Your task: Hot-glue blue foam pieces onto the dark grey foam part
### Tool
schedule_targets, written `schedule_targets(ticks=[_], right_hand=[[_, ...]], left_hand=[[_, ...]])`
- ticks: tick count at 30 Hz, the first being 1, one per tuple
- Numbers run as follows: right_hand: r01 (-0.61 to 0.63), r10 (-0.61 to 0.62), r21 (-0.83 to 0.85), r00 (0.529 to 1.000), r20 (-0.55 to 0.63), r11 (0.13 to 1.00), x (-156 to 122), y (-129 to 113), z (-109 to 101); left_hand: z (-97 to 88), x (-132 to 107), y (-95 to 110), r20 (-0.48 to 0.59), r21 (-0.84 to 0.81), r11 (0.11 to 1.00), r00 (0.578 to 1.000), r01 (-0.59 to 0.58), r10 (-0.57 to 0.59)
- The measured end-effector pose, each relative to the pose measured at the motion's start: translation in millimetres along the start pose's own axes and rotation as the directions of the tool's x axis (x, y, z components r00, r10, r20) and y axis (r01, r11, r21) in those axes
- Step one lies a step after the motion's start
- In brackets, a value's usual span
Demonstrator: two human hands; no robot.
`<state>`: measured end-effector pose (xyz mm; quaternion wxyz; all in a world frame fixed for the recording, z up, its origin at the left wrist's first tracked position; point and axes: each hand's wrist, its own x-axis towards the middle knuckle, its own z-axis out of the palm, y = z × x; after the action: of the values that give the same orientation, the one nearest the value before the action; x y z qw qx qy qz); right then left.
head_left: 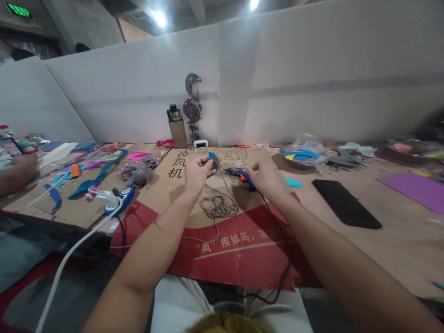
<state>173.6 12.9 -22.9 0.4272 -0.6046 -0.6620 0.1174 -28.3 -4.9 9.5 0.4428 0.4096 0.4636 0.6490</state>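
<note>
Between the fingertips of my left hand (198, 173) is a small blue and grey piece (214, 160), with grey yarn running down from it. My right hand (266, 178) is closed around a blue hot glue gun (245, 177), its dark nozzle pointing left toward the small piece but apart from it. A loose tangle of grey yarn (219, 206) lies on the printed cardboard sheet (239, 252) below my hands. From the glue gun a black cord (277, 222) trails toward the table's front edge.
A blue and white power strip (120, 200) with a white cable sits left, near a grey yarn bundle (138, 172). A black phone (347, 203) and purple sheet (416, 187) lie right. Behind stand a bottle (178, 129) and a grey hanging ornament (191, 108). Another person's hand (25, 167) is far left.
</note>
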Motion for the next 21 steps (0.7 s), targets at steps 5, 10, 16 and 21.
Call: schedule_targets(ticks=[5,10,16,21], right_hand=[[-0.062,-0.022,0.475,0.985,0.169,0.878,-11.0,-56.0,18.2],[-0.146,0.012,0.618,0.976,0.215,0.773,-5.7,-73.6,43.9],[0.067,-0.065,0.587,0.998,-0.024,0.807,-6.7,-61.6,41.1],[0.218,-0.230,0.572,0.972,-0.053,0.790,-13.5,-59.7,38.3]], left_hand=[[-2.0,-0.6,-4.6,0.051,0.227,0.954,0.981,-0.196,0.190],[-4.0,-2.8,-3.3,0.115,0.305,0.899,0.949,-0.315,0.294],[1.2,-4.3,3.7,0.029,0.087,0.993,0.997,-0.074,0.072],[2.1,-5.6,6.8,0.061,-0.053,0.997,0.997,0.048,-0.045]])
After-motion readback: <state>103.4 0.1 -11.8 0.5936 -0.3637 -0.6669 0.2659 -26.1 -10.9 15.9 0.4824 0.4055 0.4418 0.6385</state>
